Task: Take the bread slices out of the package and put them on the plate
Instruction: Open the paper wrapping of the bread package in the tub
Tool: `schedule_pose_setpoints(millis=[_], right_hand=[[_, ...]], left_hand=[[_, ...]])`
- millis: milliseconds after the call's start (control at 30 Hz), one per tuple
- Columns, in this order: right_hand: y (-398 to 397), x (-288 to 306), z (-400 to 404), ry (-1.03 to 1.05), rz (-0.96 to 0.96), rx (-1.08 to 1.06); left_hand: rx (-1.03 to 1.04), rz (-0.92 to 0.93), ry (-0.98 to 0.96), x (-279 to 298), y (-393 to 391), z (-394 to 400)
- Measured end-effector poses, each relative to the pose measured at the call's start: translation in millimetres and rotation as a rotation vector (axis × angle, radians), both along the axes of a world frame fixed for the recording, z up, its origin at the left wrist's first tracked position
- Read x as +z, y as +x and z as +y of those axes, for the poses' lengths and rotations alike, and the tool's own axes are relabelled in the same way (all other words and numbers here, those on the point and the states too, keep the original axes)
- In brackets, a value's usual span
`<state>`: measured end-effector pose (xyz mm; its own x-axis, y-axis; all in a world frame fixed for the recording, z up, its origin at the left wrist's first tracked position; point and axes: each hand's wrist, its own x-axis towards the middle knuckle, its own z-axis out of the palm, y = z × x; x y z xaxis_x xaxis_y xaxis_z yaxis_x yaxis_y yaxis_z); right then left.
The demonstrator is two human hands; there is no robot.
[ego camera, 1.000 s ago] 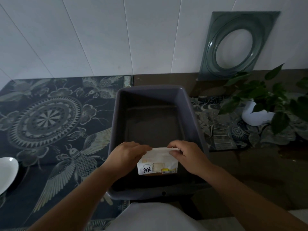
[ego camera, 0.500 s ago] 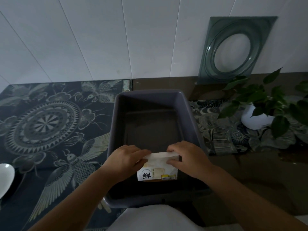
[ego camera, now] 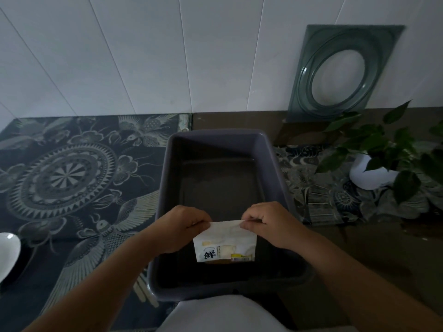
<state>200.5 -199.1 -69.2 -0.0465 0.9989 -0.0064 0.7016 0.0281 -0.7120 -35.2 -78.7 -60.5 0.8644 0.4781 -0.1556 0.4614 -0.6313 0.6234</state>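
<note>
A small white bread package (ego camera: 225, 243) with a black character printed on it hangs upright over the near end of a grey plastic tub (ego camera: 275, 168). My left hand (ego camera: 182, 226) pinches its top left corner and my right hand (ego camera: 266, 221) pinches its top right corner. The top edge is stretched flat between them. No bread slice shows outside the package. A white plate (ego camera: 7, 250) lies at the far left edge, only partly in view.
The tub stands on a dark patterned cloth (ego camera: 72, 178) to the left and a brown counter (ego camera: 371, 255) to the right. A potted plant (ego camera: 383, 159) in a white pot stands at the right. A green glass dish (ego camera: 340, 70) leans against the white tiled wall.
Both hands keep hold of the package's top corners, now slightly further apart with the top edge pulled straighter. The camera has tilted a little; the plate shows less.
</note>
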Motion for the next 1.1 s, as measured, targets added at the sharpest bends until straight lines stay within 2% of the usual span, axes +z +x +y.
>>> schedule_pose_setpoints(millis=[100,200,400,600,833,1100], right_hand=[[0,3,6,-0.097,-0.017,0.014],[-6,11,16,-0.094,-0.114,0.085],[-13,19,35,-0.14,-0.142,0.117],[-14,17,38,-0.15,-0.232,0.168],[-12,19,39,-0.061,-0.336,0.182],[-12,25,46,0.017,-0.417,0.134]], left_hand=[[0.009,0.025,0.02,0,0,2],[-0.003,0.007,0.096,1,2,2],[-0.025,-0.074,0.273,2,7,-2],[-0.151,-0.088,0.579,-6,3,-14],[-0.099,-0.088,0.636,-9,6,-26],[-0.039,-0.066,0.6,-4,-3,-53]])
